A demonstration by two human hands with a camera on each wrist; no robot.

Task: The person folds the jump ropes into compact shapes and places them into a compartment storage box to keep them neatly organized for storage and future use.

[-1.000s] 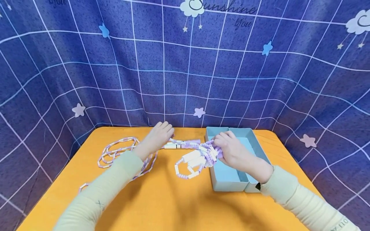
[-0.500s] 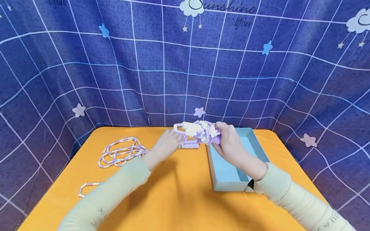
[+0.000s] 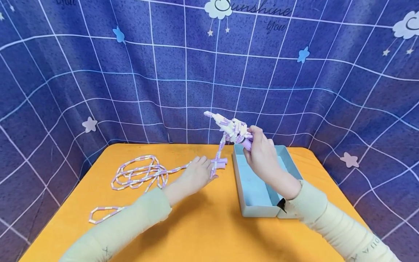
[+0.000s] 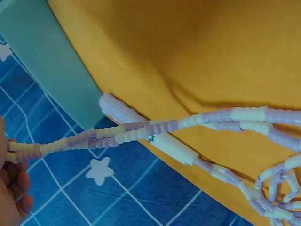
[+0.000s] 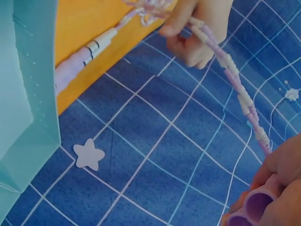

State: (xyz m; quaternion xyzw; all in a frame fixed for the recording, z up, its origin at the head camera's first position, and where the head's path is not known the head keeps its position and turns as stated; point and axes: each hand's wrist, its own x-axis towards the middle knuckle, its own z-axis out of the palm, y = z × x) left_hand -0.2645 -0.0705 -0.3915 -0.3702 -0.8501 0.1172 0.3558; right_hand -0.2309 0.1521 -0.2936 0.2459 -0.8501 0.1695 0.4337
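A purple and white beaded jump rope lies partly in coils [image 3: 137,174] on the orange table [image 3: 196,225]. My right hand [image 3: 253,143] grips a bunched part of the rope [image 3: 230,127] and one purple handle [image 5: 256,207], raised above the far left corner of the blue box [image 3: 238,182]. From the bunch a strand [image 5: 235,80] runs down to my left hand [image 3: 209,170], which pinches it just above the table. The rope's other handle [image 3: 220,162] lies on the table beside the left fingertips and the box.
The blue box holds nothing that I can see and sits at the table's right side. A loose loop of rope [image 3: 104,213] lies near the table's left front. A blue grid-patterned cloth [image 3: 183,72] hangs behind and around the table.
My right hand has lifted the rope bunch from table height to above the box's far corner. The left hand slid right and toward me, and a strand now stretches between the hands.
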